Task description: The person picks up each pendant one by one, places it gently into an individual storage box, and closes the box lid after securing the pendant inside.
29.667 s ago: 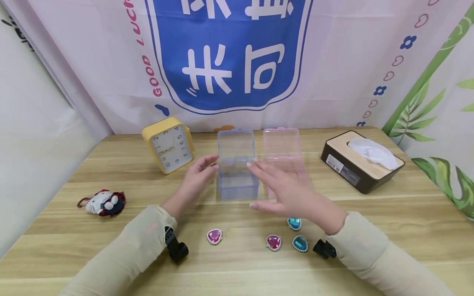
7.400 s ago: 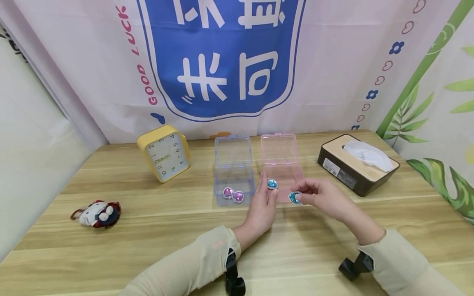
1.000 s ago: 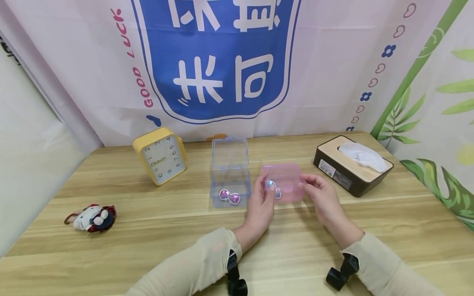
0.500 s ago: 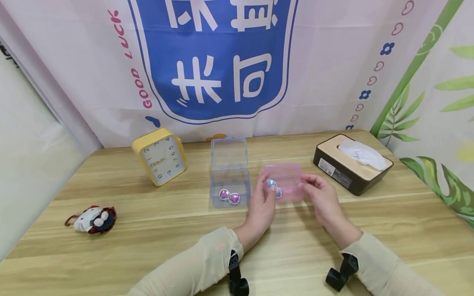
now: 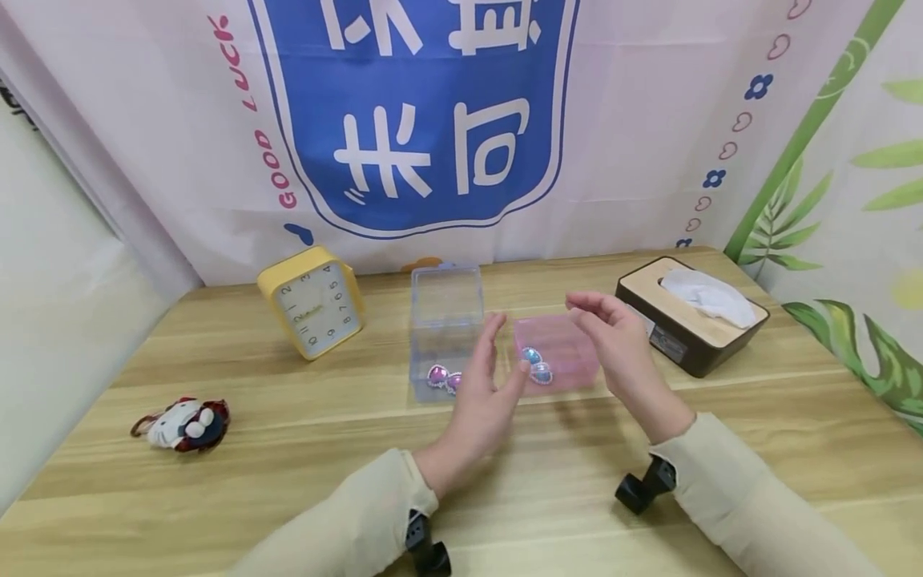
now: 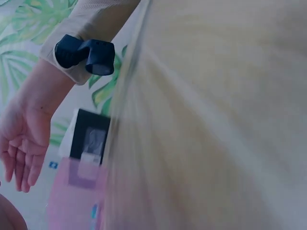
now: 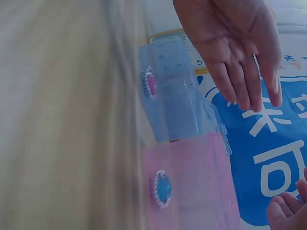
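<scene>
A pink clear plastic box point(image 5: 573, 365) stands with its lid down, and blue heart-shaped gems point(image 5: 541, 373) show through it. Left of it, a blue clear plastic box point(image 5: 425, 344) has its lid point(image 5: 447, 295) raised; pink heart-shaped gems point(image 5: 437, 375) lie inside, partly behind my left hand point(image 5: 476, 401). That hand is in front of the gap between the boxes, fingers extended, holding nothing. My right hand point(image 5: 622, 349) hovers by the pink box's right back corner, fingers loosely bent. In the right wrist view, the left hand point(image 7: 235, 52) appears beside the blue box point(image 7: 172, 105).
A yellow clock point(image 5: 317, 308) stands at the back left, with a plush charm point(image 5: 187, 425) nearer the left edge. Behind the right hand is a tissue box point(image 5: 688, 320). A printed cloth point(image 5: 613, 160) hangs behind the wooden table point(image 5: 303, 481).
Earlier, the gems lay on the table and both lids were up; the pink lid has since come down. In the last half second both hands left the pink box, the left moving leftward.
</scene>
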{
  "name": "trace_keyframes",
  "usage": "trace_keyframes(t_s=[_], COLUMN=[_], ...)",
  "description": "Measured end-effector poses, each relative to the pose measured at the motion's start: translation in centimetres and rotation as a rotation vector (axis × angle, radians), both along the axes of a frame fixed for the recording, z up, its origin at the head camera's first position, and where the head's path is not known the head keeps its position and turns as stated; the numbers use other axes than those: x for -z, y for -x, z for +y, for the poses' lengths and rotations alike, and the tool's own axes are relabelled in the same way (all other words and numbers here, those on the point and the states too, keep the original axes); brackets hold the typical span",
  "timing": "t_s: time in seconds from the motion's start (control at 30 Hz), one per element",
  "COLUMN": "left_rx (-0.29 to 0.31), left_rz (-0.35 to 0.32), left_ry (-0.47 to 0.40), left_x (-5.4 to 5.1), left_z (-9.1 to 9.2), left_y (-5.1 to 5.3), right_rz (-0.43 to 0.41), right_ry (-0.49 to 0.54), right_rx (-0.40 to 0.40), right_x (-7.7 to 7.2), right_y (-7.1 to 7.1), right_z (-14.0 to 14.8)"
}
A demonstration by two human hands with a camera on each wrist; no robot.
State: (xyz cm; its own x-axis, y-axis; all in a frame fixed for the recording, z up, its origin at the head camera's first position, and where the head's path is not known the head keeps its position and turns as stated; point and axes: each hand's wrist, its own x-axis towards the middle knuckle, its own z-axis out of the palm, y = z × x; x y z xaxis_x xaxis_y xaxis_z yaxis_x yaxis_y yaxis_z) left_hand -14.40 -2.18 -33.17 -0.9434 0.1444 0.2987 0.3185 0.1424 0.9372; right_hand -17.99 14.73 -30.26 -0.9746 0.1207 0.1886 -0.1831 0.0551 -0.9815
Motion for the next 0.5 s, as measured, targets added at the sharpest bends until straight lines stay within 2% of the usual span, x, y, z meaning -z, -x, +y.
trace_keyframes(t_s=[0.1,0.2,0.33,0.5], left_rx=[-0.037,-0.121,-0.209,-0.264], left_rz=[0.078,0.087,0.026,-0.062], left_ry=[-0.016,-0.001,0.005,-0.059], left_x=[-0.6,-1.1,-1.0,-0.3], left_z=[-2.3,-4.6,-7.1,-9.2], left_y=[0.1,0.2,0.2,0.1], right_rz=[-0.042,-0.081,-0.098,-0.102], right_ry=[-0.016,-0.026,-0.038,-0.026], right_rx=[-0.075,-0.139,-0.191,-0.213], right_x=[-0.5,-0.7,-0.6,-0.4], right_y=[0.9,2.0,3.0,3.8], right_z=[-1.1,-2.3,-3.9,-6.0])
